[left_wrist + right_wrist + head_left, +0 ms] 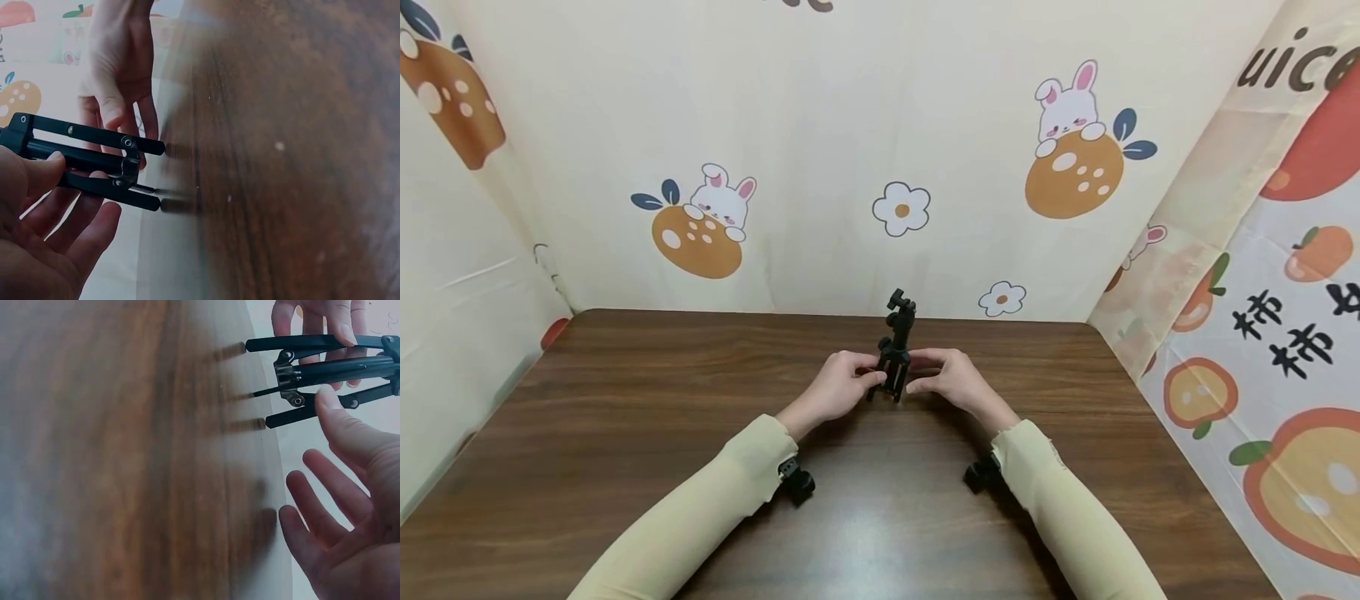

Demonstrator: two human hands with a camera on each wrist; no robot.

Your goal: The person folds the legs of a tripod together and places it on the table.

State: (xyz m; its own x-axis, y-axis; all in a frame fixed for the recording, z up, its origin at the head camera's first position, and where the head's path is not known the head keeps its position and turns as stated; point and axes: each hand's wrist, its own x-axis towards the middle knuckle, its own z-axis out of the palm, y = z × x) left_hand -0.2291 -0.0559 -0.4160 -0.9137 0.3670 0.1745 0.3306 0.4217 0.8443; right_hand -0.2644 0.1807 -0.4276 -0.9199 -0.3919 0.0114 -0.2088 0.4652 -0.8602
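Observation:
A small black tripod (895, 357) stands upright on the table, its legs only slightly spread and a clamp-like head on top. My left hand (838, 385) holds it low down from the left. In the left wrist view, the left thumb (47, 172) lies against the tripod's legs (100, 131) with the other fingers behind them. My right hand (953, 379) is close on the right side, its fingers loosely extended. The right thumb (347, 428) overlaps one leg in the right wrist view; whether it presses there I cannot tell.
The brown wooden table (700, 358) ends at a pale printed curtain (820, 167) just behind the tripod. Another printed cloth (1262, 375) hangs along the right side. Each wrist wears a small black camera, one on the left sleeve (737, 467) and one on the right.

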